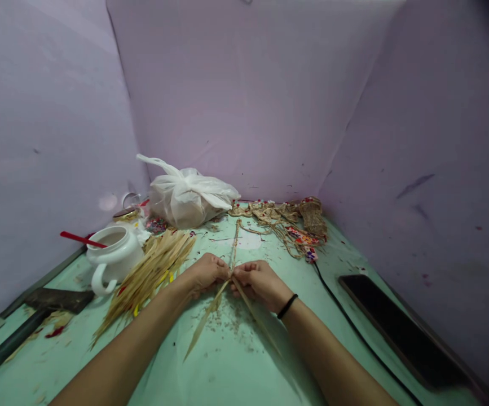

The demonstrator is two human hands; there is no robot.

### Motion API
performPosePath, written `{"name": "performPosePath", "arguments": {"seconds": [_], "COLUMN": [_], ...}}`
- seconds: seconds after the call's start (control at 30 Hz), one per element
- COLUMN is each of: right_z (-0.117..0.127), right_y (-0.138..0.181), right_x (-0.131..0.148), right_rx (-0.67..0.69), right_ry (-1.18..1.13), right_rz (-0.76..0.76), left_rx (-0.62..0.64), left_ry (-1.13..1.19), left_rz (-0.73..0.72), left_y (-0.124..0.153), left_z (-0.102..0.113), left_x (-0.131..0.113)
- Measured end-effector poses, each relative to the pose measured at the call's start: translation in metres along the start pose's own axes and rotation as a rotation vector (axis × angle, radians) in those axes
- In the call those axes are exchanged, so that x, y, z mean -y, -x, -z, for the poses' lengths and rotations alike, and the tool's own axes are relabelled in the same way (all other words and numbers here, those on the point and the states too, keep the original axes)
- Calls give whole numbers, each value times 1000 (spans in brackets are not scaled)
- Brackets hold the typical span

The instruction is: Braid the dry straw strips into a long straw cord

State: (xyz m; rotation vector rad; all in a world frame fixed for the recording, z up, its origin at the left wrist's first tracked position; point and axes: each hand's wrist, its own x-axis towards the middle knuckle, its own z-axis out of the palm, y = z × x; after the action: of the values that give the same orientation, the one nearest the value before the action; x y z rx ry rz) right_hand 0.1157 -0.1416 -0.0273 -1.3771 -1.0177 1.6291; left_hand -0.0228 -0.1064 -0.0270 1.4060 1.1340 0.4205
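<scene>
My left hand (208,273) and my right hand (260,283) meet at the middle of the table, closed in a pinch on a strand of dry straw-coloured fibre. Beyond my fingers a thin twisted cord (236,242) runs away from me along the table. Toward me, two loose flat ends spread apart: the left fibre strip (202,332) hangs below my left hand, and the right fibre strip (261,318) slants below my right hand. A black band (287,306) circles my right wrist. The exact point of grip is partly hidden by my fingers.
Left: a bundle of dry fibre strips (153,265), a white pot (119,254) with a red stick (81,239), and a hammer-like tool (53,301). Behind: a tied white plastic bag (191,197) and braided cord pieces (278,214). Right: a black cable (341,310) and a dark flat slab (396,327).
</scene>
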Motion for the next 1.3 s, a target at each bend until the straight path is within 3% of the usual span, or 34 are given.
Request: {"name": "performPosePath", "arguments": {"seconds": [0.2,0.47,0.57,0.7,0.8,0.97,1.07,1.23,1.3], "right_z": [-3,-5,-7,-9,-8,-4,-1,1,3], "right_y": [-3,-5,-4,-5,-6,-5,-3,-4,-7], "right_x": [-6,-10,-11,-12,-14,-13,-11,-11,-13], "right_rx": [-84,-101,-95,-92,-109,-41,41,78,74], "right_ry": [45,56,33,-33,-35,2,4,9,97], "right_rz": [-12,9,13,22,25,49,68,105,154], "left_rx": [-54,-182,-237,-420,-407,-218,-314,-48,-53], "left_ry": [-105,-505,-685,-987,-1064,-808,-469,-15,36], "left_rz": [-35,-8,-11,-69,-105,-79,39,196,217], "left_y": [1,17,25,39,45,41,32,17,12], "left_z": [-4,1,-11,-44,-55,-21,-2,-7,-12], "left_x": [-2,-18,-21,-20,-21,-30,-30,-16,-12]}}
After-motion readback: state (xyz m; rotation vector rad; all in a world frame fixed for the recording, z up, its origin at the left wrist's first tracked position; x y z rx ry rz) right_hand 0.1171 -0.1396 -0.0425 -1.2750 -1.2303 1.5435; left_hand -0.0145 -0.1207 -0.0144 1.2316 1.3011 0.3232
